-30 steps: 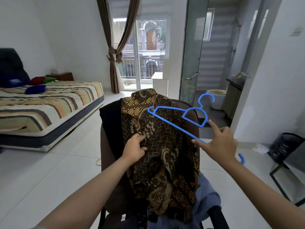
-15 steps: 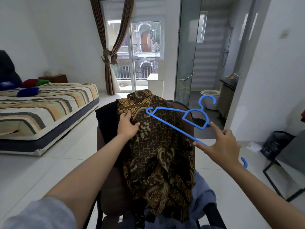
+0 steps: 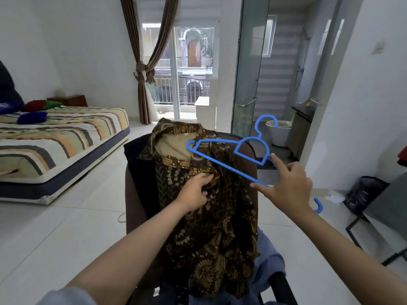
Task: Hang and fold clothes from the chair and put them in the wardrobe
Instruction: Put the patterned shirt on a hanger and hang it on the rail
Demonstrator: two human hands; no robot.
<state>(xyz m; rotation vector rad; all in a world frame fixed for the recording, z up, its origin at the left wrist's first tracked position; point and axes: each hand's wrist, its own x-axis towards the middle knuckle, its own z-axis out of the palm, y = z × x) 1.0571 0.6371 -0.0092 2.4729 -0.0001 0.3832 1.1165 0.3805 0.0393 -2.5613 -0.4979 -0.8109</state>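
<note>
A brown batik shirt point(image 3: 211, 216) hangs over the back of a brown chair point(image 3: 134, 194), its collar spread open so the beige lining shows. My left hand point(image 3: 193, 192) pinches the shirt's front just below the collar. My right hand point(image 3: 286, 183) holds a blue plastic hanger point(image 3: 222, 164) by its lower bar, and the hanger's left tip sits at the open collar. A black garment point(image 3: 141, 164) lies under the shirt on the left. A light blue garment point(image 3: 268, 265) lies on the chair seat.
A striped bed point(image 3: 55, 137) stands at the left with coloured cushions. Ahead is a balcony door with a tied curtain point(image 3: 143, 69). A glass door point(image 3: 248, 69) opens onto a bathroom at the right. A black bin point(image 3: 363, 194) and a metal frame stand at the far right.
The shirt's collar has been pulled open, showing its beige lining. My left hand has slid down from the chair top to the shirt's front. The hanger's tip has moved to the collar.
</note>
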